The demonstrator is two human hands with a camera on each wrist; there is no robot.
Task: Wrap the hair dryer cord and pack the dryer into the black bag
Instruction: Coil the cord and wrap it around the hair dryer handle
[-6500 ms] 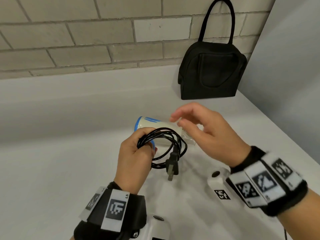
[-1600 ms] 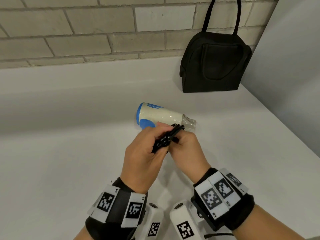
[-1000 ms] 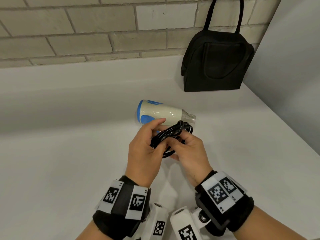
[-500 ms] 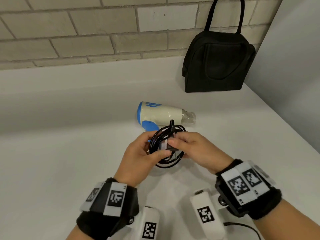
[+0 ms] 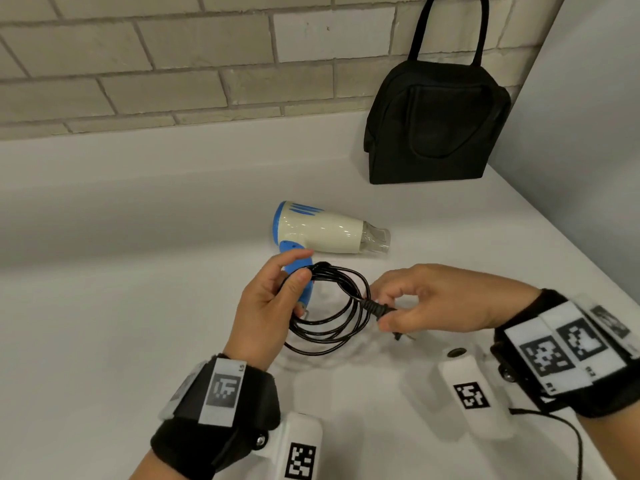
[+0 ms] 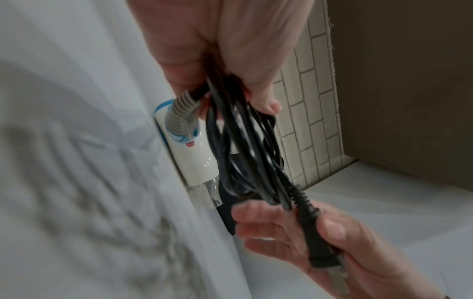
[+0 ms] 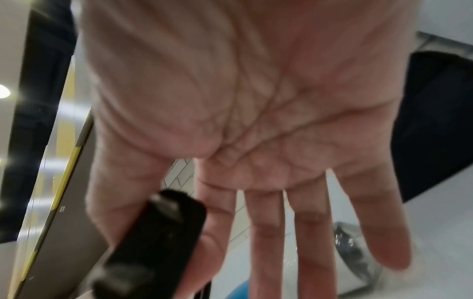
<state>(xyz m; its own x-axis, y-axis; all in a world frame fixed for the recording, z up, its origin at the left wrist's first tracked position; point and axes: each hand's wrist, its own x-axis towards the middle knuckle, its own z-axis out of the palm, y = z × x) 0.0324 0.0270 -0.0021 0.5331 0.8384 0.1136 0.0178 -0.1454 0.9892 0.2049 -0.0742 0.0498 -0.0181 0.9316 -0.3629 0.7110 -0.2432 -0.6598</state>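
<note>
A cream and blue hair dryer lies on its side on the white counter, its clear nozzle pointing right. Its black cord is coiled into several loops just in front of it. My left hand pinches the coil at its top left, beside the blue handle; the left wrist view shows the cord bundle gripped between thumb and fingers. My right hand pinches the black plug at the coil's right side, thumb against the plug. The black bag stands upright at the back right, closed.
A brick wall runs behind the counter, and a grey side wall rises close on the right behind the bag. The counter's right edge runs diagonally toward me.
The hands have drawn apart: my right hand moved right with the plug end, and the coil has opened out from a tight bundle into a wide loop.
</note>
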